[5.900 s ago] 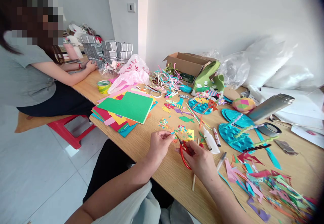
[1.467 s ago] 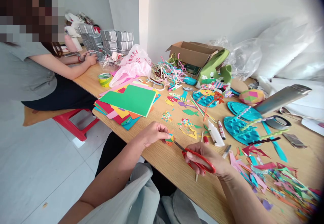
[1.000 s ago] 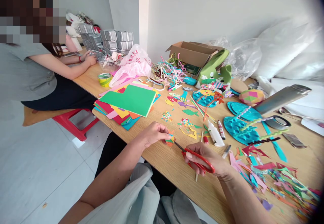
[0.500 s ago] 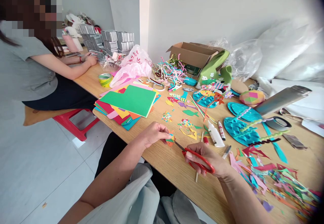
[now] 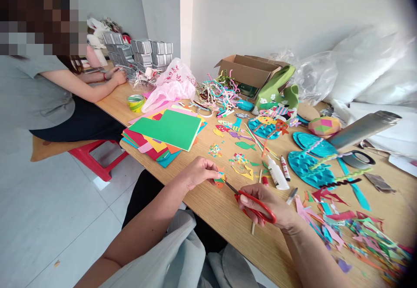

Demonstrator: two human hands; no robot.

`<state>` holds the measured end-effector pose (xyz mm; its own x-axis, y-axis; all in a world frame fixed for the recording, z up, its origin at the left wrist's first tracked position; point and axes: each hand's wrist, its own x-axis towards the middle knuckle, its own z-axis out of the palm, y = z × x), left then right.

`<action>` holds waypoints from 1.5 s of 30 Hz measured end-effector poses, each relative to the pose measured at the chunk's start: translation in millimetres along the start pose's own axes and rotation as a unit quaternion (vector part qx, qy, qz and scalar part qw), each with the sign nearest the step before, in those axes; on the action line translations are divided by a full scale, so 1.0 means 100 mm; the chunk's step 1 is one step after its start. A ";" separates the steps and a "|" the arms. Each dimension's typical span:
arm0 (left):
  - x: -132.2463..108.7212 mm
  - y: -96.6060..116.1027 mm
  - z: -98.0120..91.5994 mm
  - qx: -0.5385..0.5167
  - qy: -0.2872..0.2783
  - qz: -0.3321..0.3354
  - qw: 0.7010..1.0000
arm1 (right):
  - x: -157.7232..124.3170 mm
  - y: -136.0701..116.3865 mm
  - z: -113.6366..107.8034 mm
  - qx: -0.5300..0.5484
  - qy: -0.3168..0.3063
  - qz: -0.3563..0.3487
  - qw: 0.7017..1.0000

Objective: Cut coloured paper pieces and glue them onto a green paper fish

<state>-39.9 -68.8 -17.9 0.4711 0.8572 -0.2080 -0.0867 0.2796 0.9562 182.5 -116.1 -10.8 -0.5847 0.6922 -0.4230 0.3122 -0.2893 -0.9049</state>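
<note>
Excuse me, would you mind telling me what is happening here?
At a wooden table, someone's left hand pinches a small multicoloured paper piece, while their right hand holds red-handled scissors pointing at it. Coloured sheets lie piled to the left, a green paper fish lies beyond the hands, and scraps are heaped on the right. A second person sits on the left.

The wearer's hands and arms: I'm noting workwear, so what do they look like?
The left hand and right hand are ungloved, with no watch or bracelet visible. The left forearm and right forearm are bare. A loose, pale grey-blue garment shows beside the left one; no sleeve shows on the right.
</note>
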 end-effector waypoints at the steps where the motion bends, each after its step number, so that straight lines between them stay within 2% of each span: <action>1: 0.00 0.00 0.00 0.000 0.001 0.000 1.000 | 0.00 0.00 0.00 0.000 -0.001 -0.002 1.000; 15: -0.03 0.05 0.04 0.003 0.001 -0.004 1.000 | 0.01 0.00 0.00 0.004 -0.003 0.002 1.000; 45: -0.01 0.03 0.06 -0.025 0.006 -0.024 0.999 | -0.02 -0.02 0.01 0.084 -0.034 -0.003 0.996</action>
<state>-35.6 -71.6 -13.4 0.4654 0.8471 -0.2565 -0.1081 0.3421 0.9334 182.0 -117.9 -7.7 -0.6374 0.6497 -0.4143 0.1821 -0.3954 -0.9003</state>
